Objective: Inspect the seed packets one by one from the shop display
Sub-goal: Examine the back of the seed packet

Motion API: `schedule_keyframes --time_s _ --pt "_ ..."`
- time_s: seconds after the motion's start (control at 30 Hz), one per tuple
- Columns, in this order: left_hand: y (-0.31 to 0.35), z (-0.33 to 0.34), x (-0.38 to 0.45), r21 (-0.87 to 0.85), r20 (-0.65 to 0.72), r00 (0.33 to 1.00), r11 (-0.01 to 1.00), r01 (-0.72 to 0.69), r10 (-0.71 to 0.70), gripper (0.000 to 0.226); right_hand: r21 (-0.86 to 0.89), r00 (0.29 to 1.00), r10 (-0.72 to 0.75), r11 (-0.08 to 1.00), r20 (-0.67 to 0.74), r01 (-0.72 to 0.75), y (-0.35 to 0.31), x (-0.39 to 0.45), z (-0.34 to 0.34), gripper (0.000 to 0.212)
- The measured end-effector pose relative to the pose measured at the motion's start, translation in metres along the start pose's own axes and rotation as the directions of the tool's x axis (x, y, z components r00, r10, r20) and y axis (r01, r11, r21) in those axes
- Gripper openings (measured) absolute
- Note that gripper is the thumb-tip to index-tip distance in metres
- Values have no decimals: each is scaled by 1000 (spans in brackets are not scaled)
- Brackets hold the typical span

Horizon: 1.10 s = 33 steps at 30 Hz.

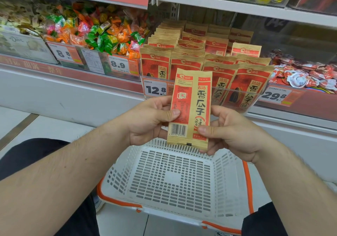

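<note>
I hold one red and tan seed packet [190,106] upright in front of the shelf, its back side with the barcode facing me. My left hand [148,120] pinches its left edge with the thumb on the front. My right hand [231,131] grips its lower right edge, thumb near the barcode. Behind it, several matching seed packets [204,56] stand in rows in a clear display bin on the shelf, above a 12.8 price tag [155,89].
A white shopping basket [127,164] with orange trim sits on the floor below my hands, nothing in it. Bins of wrapped candy [94,33] lie to the left, small red and white packs [302,75] to the right. My dark-clothed knees flank the basket.
</note>
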<state>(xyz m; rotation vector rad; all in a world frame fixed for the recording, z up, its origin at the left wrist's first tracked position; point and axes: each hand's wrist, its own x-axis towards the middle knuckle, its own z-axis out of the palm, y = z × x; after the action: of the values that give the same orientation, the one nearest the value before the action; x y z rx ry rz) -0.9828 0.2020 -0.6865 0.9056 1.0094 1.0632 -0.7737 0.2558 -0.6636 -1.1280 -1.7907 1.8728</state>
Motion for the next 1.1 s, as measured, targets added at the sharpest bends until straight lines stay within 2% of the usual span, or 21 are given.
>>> schedule_keyframes --time_s 0.13,0.2,0.3,0.43,0.57,0.67,0.8,0.97,1.03,1.1 --pt "-8 5 4 263 -217 976 964 27 31 37 -257 994 -23 966 -106 -5 5 5 13 39" --pt "-11 8 5 268 -229 974 961 62 1 34 -390 991 -47 921 -123 -5 8 8 21 38" --pt "-12 12 5 247 -215 976 965 92 -38 47 -478 992 -100 877 -78 51 13 11 27 38" --pt "-12 10 5 279 -140 988 956 95 -57 42 -454 981 -192 875 -9 167 17 13 23 15" --pt "-11 8 5 276 -93 995 958 73 -49 44 -410 948 -315 870 -37 273 15 10 21 17" --pt "-14 7 6 328 -100 994 942 68 -37 57 -389 907 -409 856 -105 341 9 8 21 21" --pt "-18 11 3 424 -49 999 905 43 -24 70 -483 847 -486 806 -213 341 7 9 19 23" --pt "-20 12 6 378 -82 996 924 55 -26 62 -497 878 -434 818 -200 291 11 13 22 30" --pt "-18 10 7 317 -98 995 947 49 -19 60 -399 906 -385 869 -175 292 12 14 23 30" --pt "-13 9 6 216 -30 999 976 37 -31 44 -274 926 -346 915 -153 297 11 16 23 28"
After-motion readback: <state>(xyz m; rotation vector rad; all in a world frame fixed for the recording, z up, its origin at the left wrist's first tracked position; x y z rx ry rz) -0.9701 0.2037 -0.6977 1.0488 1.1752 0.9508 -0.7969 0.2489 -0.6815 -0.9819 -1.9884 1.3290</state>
